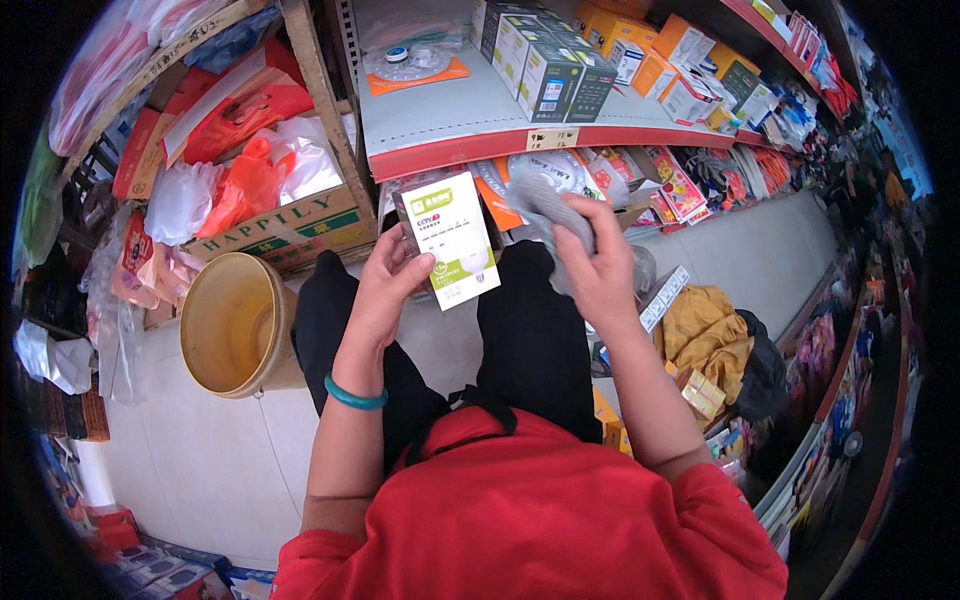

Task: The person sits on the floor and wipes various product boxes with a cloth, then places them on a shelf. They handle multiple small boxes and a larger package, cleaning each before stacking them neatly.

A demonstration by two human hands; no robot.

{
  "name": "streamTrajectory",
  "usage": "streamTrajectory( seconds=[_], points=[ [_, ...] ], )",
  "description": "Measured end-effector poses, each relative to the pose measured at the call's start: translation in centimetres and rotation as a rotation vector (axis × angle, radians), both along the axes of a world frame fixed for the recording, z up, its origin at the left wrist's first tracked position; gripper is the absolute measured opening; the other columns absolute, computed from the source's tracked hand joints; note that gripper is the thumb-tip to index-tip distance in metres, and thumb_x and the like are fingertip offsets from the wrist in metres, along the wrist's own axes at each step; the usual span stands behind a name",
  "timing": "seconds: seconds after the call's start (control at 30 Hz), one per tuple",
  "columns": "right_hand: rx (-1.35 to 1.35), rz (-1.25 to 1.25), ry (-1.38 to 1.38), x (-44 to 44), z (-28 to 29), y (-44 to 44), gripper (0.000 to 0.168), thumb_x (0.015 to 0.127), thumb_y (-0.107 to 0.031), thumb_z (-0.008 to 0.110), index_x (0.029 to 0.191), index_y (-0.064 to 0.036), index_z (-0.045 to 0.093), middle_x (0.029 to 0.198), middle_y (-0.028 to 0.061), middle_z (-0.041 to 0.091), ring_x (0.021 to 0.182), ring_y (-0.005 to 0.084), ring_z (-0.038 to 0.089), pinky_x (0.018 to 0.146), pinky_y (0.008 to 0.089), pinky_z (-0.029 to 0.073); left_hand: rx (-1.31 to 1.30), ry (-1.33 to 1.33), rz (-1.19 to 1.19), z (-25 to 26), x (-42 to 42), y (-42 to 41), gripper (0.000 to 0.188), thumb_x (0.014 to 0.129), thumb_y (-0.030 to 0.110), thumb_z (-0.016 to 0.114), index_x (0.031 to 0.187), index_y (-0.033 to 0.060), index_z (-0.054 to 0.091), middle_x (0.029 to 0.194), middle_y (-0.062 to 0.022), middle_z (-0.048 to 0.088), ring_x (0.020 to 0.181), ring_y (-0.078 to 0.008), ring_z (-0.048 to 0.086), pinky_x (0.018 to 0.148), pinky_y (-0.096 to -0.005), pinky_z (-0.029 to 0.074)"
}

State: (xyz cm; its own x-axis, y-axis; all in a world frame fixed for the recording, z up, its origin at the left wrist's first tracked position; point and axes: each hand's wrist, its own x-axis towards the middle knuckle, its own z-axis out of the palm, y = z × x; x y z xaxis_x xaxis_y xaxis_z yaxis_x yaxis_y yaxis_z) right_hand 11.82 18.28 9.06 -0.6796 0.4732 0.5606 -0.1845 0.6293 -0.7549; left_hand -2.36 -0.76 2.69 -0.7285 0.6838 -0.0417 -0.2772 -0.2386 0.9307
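Observation:
My left hand (390,277) holds a white and green light bulb box (455,240) upright by its left edge, thumb on the front. The box shows a bulb picture and bears writing. A grey cloth (551,214), slightly blurred, is gripped in my right hand (596,259), to the right of the box and apart from it. Beyond both hands is a shelf with a red front edge (472,152), where more green, white and grey bulb boxes (551,79) stand in rows. A round disc in plastic lies on an orange card (420,81) at the shelf's left.
A yellowish plastic bucket (232,326) stands on the tiled floor to my left. Behind it a cardboard carton (292,229) holds plastic bags. Orange boxes (652,75) fill the shelf's right part. On the right floor lie a mustard-coloured cloth (705,330) and a black bag (761,367).

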Motion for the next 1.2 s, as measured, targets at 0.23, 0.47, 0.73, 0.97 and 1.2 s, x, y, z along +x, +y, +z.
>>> streamTrajectory(
  seconds=[0.23,0.47,0.73,0.97,1.2],
  points=[
    [0.613,0.118,0.026,-4.6,0.8,-2.7,0.036,0.067,-0.002,0.067,0.102,-0.008,0.062,0.103,0.0052,0.060,0.092,0.0272,0.057,0.080,0.0376,0.049,0.006,0.046,0.034,1.1,0.7,-0.2,0.071,0.081,0.017,0.072,0.136,-0.0060,0.034,0.124,-0.0145,0.053,0.111,-0.0192,0.054,0.094,-0.0303,0.044],
    [0.636,0.288,-0.089,-2.5,-1.6,-4.2,0.032,0.065,-0.002,0.068,0.096,-0.010,0.063,0.097,0.0029,0.059,0.087,0.0239,0.057,0.073,0.0348,0.050,0.047,0.004,0.164,0.2,-0.6,-1.3,0.068,0.081,0.014,0.071,0.136,-0.0054,0.036,0.123,-0.0139,0.054,0.110,-0.0186,0.054,0.093,-0.0293,0.044],
    [0.557,0.135,-0.028,-4.1,-0.7,-4.0,0.033,0.066,-0.001,0.067,0.097,-0.011,0.065,0.099,0.0036,0.060,0.087,0.0255,0.058,0.073,0.0363,0.051,0.027,0.055,0.087,0.4,-0.1,-1.4,0.063,0.082,0.013,0.070,0.134,-0.0030,0.039,0.121,-0.0127,0.056,0.108,-0.0172,0.055,0.092,-0.0298,0.044],
    [0.627,0.405,-0.238,-2.0,-2.4,-5.1,0.029,0.069,-0.005,0.067,0.097,-0.013,0.064,0.097,0.0012,0.058,0.091,0.0230,0.058,0.075,0.0342,0.051,0.033,0.034,0.228,0.6,-0.9,-2.1,0.060,0.084,0.018,0.068,0.133,-0.0023,0.039,0.120,-0.0123,0.057,0.106,-0.0171,0.056,0.084,-0.0277,0.048],
    [0.086,0.236,-0.197,-1.2,-3.6,-4.9,0.025,0.082,-0.006,0.059,0.106,-0.004,0.061,0.098,0.0117,0.061,0.088,0.0239,0.061,0.077,0.0325,0.048,0.080,-0.150,0.287,-0.9,-1.3,-1.8,0.058,0.091,0.035,0.059,0.132,-0.0001,0.038,0.124,-0.0129,0.055,0.112,-0.0245,0.056,0.088,-0.0420,0.049]
  ],
)
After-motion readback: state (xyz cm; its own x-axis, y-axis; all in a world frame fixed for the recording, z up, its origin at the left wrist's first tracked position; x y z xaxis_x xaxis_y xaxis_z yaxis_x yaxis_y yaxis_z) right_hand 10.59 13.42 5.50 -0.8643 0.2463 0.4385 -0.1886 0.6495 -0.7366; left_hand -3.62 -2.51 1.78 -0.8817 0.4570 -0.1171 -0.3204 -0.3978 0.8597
